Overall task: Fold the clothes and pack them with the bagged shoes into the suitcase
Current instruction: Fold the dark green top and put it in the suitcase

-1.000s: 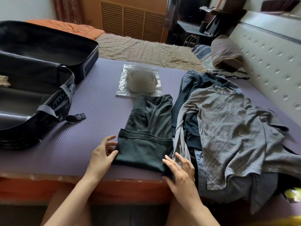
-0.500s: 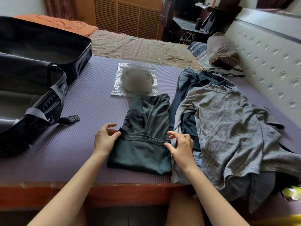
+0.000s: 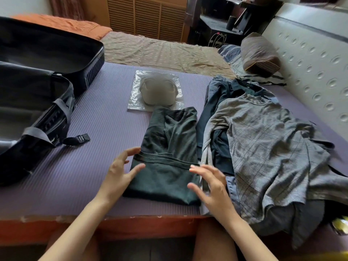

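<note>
The open black suitcase (image 3: 94, 66) lies at the far left on the bed's purple mat (image 3: 84, 176). The bagged shoes (image 3: 157, 91) sit mid-mat, just beyond the half-folded dark green garment (image 3: 169, 147). The left hand (image 3: 120, 174) is at the garment's left edge, its grip released and fingers spread. The right hand (image 3: 211, 185) is at the right edge, likewise released. A grey checked shirt (image 3: 273, 147) tops the unfolded heap further right.

No text, label, brand or number can be read. The bagged shoes (image 3: 157, 92), beyond the left hand (image 3: 120, 172) and right hand (image 3: 211, 185), are blurred; the suitcase (image 3: 94, 66) left of them bears no legible mark.
</note>
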`<action>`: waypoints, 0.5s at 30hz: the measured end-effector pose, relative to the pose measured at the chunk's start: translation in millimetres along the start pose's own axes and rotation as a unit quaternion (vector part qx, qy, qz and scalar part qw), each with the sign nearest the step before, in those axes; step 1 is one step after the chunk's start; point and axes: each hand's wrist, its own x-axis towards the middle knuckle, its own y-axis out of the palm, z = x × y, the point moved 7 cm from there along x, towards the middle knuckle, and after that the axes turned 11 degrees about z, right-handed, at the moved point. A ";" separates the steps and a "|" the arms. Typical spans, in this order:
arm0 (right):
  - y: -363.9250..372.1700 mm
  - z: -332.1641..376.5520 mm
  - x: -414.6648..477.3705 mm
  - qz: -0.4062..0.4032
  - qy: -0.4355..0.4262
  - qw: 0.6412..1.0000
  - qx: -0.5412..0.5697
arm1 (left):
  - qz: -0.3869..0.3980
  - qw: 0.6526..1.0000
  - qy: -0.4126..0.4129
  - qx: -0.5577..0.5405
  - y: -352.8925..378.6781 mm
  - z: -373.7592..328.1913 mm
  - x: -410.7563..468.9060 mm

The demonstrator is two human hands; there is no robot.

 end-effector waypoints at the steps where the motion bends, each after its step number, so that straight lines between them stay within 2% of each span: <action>1: 6.6 0.9 -8.8 0.049 -0.006 0.999 0.018 | 0.040 0.999 0.010 -0.016 1.9 -1.6 -10.4; 3: 19.9 -2.7 -24.8 0.126 -0.007 0.992 0.019 | 0.125 0.992 0.019 -0.019 8.6 1.0 -29.1; 6: 28.6 -11.7 -33.1 0.131 -0.027 0.991 -0.008 | 0.200 0.977 0.049 0.048 16.2 10.3 -40.0; 9: 25.7 -16.0 -29.5 0.079 -0.015 0.996 0.038 | 0.187 0.982 0.036 0.022 12.4 17.1 -35.1; 15: 16.6 -16.1 -30.0 0.015 -0.011 0.993 0.114 | 0.136 0.987 0.070 0.040 7.6 17.0 -37.0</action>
